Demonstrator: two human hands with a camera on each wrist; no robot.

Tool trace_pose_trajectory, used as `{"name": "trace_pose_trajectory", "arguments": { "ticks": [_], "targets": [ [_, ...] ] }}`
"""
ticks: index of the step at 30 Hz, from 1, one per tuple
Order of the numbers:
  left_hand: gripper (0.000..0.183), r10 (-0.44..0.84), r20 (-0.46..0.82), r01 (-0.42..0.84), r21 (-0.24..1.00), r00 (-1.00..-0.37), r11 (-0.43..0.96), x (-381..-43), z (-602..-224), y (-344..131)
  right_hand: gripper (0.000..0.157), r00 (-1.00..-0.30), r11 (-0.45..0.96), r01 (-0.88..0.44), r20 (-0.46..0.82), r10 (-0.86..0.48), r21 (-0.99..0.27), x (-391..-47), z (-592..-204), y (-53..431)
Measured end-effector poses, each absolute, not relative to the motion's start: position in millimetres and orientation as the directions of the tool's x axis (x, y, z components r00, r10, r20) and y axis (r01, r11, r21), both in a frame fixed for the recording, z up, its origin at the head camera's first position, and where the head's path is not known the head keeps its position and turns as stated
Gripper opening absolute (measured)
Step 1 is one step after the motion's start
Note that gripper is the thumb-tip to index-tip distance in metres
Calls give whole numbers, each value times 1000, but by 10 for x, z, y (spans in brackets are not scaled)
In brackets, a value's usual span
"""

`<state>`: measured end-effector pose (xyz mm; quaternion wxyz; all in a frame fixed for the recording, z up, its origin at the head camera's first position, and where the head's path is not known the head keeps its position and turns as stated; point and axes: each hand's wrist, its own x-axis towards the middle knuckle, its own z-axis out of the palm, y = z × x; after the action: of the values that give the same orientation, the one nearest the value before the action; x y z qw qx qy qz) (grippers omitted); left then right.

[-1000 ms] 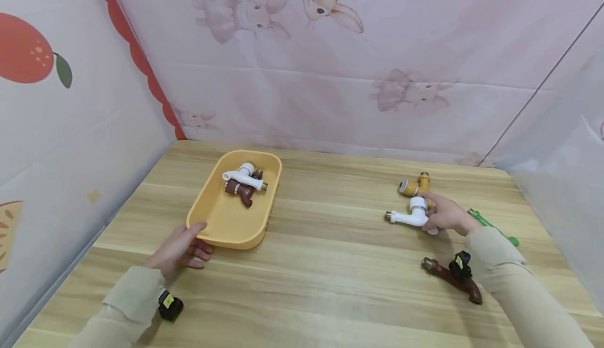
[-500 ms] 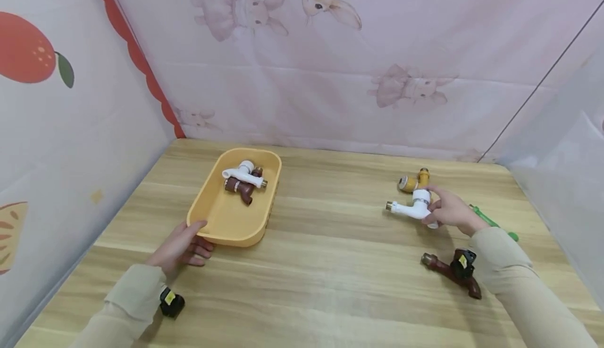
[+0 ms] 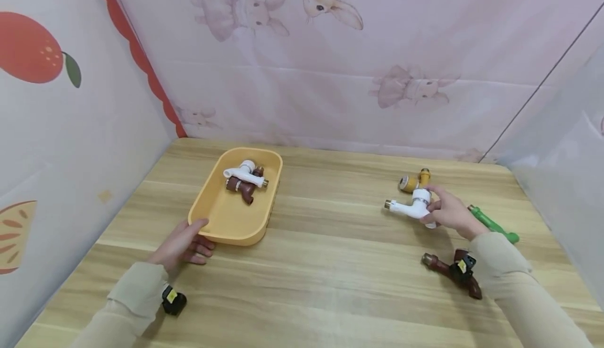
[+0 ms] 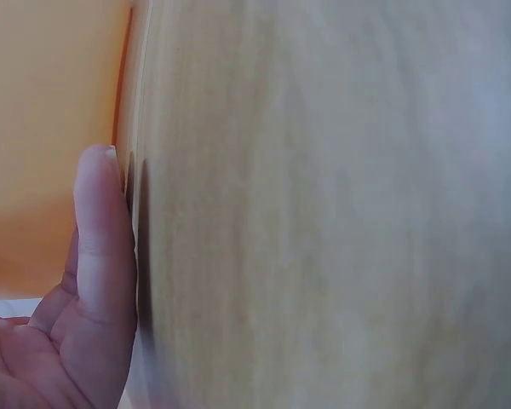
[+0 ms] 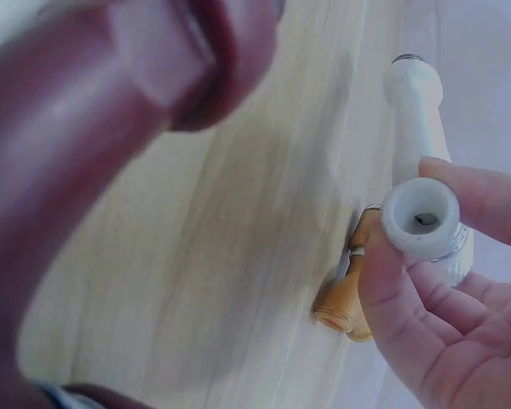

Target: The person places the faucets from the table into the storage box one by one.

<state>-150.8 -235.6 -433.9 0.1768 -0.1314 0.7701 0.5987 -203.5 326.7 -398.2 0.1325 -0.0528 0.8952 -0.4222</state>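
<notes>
A white plastic faucet (image 3: 408, 209) is pinched at its spout end between the thumb and fingers of my right hand (image 3: 450, 213); the right wrist view shows the spout's round opening (image 5: 421, 219) facing the camera. Just behind it lies an orange-yellow faucet (image 3: 409, 183). My left hand (image 3: 181, 243) holds the near left corner of a yellow plastic basket (image 3: 226, 241), thumb over the rim and the other fingers outside below it. Inside that basket a white faucet (image 3: 245, 175) lies across a brown faucet (image 3: 243, 188).
To the right of my right hand lies a green faucet (image 3: 493, 225). Another brown faucet (image 3: 443, 267) rests under my right wrist, partly hidden by the wrist camera (image 3: 462, 265). Printed cloth walls (image 3: 306, 101) border the wooden table (image 3: 330, 285) at the back and sides.
The right hand has gripped the white faucet more firmly and shifted it slightly, away from the orange-yellow one. The left hand and basket have stayed in place.
</notes>
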Motion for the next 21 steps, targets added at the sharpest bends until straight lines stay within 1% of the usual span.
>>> {"name": "trace_pose_trajectory", "arguments": {
  "ticks": [8, 14, 21],
  "targets": [
    [58, 8, -433, -418, 875, -901, 246, -1499, -4349, -2365, 86, -968, 610, 14, -165, -191, -792, -2003, -4014, 3263],
    [58, 14, -423, -408, 882, -906, 238, -1490, -4365, -2372, 87, -973, 625, 10, -152, -174, -780, -1999, -4042, 3267],
    [56, 17, -415, -400, 887, -910, 232, -1497, -4381, -2366, 86, -984, 622, -18, -96, -149, -783, -1937, -3979, 3246]
  ]
}}
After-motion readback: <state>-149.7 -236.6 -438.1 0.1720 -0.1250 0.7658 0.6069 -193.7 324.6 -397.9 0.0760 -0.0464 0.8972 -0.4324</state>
